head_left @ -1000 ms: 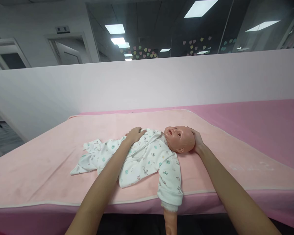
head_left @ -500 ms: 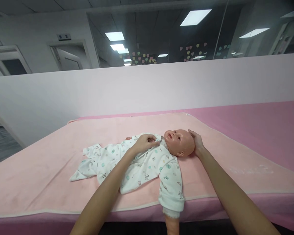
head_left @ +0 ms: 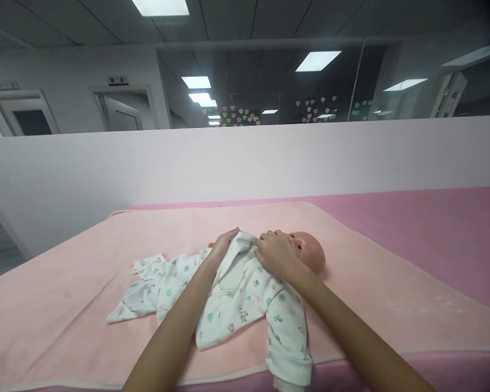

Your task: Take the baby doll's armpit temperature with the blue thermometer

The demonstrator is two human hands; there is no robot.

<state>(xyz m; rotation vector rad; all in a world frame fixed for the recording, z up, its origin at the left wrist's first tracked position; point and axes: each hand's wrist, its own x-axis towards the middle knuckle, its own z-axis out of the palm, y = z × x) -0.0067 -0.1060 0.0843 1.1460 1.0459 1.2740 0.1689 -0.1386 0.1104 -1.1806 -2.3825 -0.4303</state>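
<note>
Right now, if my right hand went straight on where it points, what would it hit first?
Probably the raised shirt flap, just beside your right hand; depth is unclear, so they may be touching.

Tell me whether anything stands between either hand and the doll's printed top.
Nothing visible does: the left hand and right hand are both at the raised front of the printed top, with no other object between.

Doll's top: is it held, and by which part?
Yes, the top is held by its raised front flap: left hand on the lower end, right hand on the neck end. Exact grip partly hidden.
</note>
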